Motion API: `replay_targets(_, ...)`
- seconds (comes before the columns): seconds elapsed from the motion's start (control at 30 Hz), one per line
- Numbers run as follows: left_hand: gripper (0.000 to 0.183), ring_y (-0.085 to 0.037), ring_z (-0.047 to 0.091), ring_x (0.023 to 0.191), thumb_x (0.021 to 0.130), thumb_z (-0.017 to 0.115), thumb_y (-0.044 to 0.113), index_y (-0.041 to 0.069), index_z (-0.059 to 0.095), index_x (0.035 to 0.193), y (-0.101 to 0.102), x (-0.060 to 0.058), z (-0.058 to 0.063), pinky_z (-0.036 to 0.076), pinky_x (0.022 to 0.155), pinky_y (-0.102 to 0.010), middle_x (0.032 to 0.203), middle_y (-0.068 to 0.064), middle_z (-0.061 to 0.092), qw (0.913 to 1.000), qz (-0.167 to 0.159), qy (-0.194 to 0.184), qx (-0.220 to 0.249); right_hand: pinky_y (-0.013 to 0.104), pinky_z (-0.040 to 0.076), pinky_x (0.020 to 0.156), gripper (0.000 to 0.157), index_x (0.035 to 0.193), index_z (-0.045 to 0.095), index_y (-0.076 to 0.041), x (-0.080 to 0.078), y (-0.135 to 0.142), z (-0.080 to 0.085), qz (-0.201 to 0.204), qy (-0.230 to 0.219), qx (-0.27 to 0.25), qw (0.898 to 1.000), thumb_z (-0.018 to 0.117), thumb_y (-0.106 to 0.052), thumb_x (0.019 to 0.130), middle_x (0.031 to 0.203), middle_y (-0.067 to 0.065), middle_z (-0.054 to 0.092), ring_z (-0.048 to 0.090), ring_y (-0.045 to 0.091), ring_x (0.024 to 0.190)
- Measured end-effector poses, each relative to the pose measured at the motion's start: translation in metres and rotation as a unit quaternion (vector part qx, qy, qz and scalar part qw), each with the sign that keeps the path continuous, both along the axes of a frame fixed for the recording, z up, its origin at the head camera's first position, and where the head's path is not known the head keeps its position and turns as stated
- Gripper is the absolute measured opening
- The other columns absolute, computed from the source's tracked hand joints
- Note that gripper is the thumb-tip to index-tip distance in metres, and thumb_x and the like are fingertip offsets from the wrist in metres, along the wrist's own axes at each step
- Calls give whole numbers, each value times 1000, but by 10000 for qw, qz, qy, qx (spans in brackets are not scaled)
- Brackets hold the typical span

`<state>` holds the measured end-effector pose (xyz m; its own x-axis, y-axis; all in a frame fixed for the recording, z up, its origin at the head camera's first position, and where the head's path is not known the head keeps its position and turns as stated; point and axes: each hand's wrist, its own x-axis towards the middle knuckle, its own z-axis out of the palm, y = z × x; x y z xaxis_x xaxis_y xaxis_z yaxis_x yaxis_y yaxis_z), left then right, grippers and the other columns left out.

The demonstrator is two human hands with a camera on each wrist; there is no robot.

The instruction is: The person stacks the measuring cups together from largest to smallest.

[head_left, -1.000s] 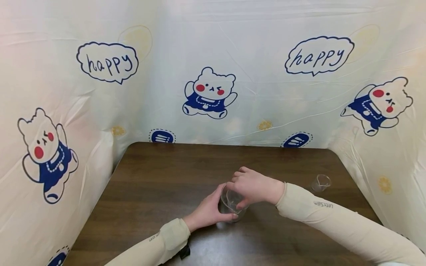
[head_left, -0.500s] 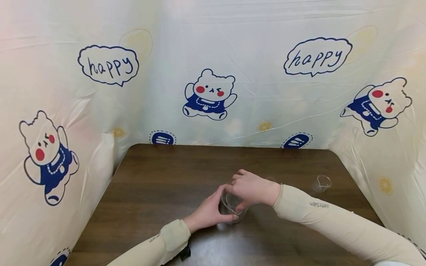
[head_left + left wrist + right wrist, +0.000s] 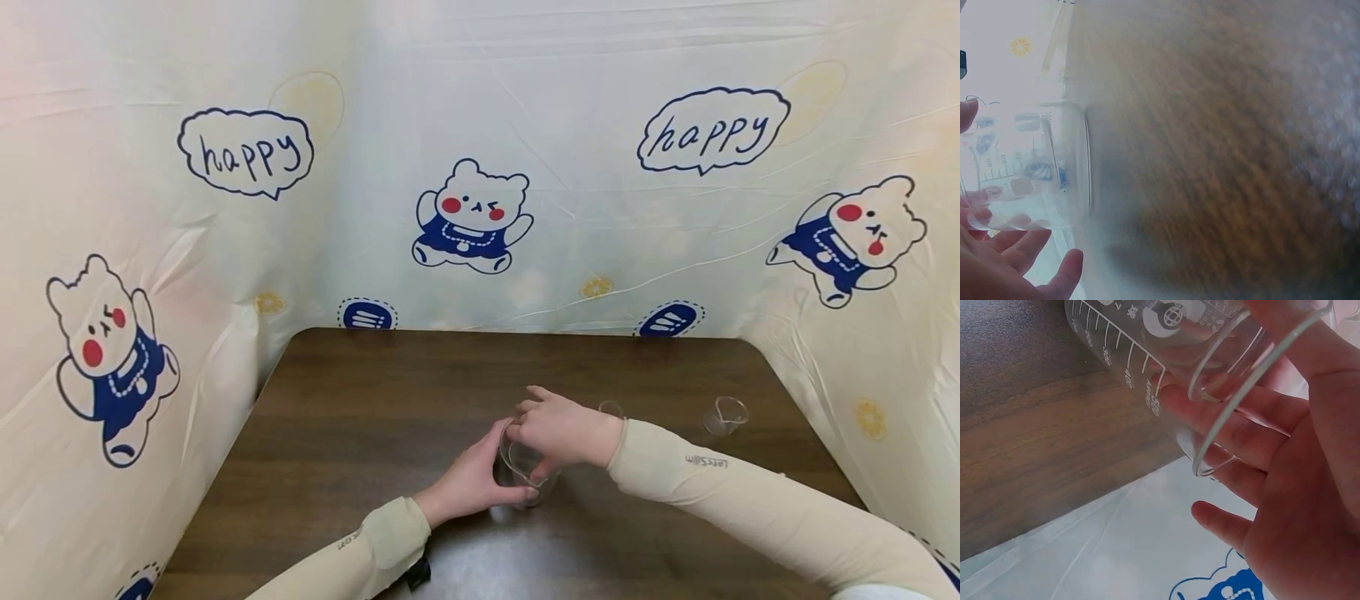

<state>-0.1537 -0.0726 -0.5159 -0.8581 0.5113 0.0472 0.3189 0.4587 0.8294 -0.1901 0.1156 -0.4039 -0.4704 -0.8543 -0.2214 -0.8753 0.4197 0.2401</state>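
Observation:
A large glass beaker [image 3: 1138, 353] with white graduations stands upright on the brown table [image 3: 360, 417], near its middle. Inside it sits a smaller glass beaker [image 3: 1035, 153], whose base shows above the outer one's in the left wrist view. My left hand [image 3: 472, 479] grips the large beaker from the left side, thumb toward me and fingers behind. From above, my right hand [image 3: 558, 425] reaches over the mouth and pinches the inner beaker near its rim. In the right wrist view the little finger sticks out free past the outer rim.
A small glass beaker [image 3: 726, 416] stands at the table's right, beyond the right sleeve [image 3: 712, 475]. Another small glass rim [image 3: 611, 408] peeks out behind the right wrist. Patterned cloth [image 3: 480, 100] hangs around the table's back and sides.
My right hand and forearm have shifted slightly left and down, revealing the small glass rim behind the wrist. The left hand keeps its grip, and the head view has tilted up a little.

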Motion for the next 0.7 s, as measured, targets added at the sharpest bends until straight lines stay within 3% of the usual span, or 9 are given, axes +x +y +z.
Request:
replay_targets(0.23,97,-17,59,128,83,83,55,32,29,160,0,1,3,48,105,-46,153,6,50,9999,-23,-88,47,57,34,118,58,116,73,-19,0,-1,-5,-37,25,17,10000,88,-58,76,112,-7,77,60,23,126)
replay_targets(0.7,97,-15,58,128,84,83,56,31,29,160,0,1,3,48,105,-44,152,7,52,9999,-75,-110,85,58,37,115,56,114,73,-18,1,-2,-9,48,183,-35,9998,89,-56,76,111,-5,77,61,24,124)
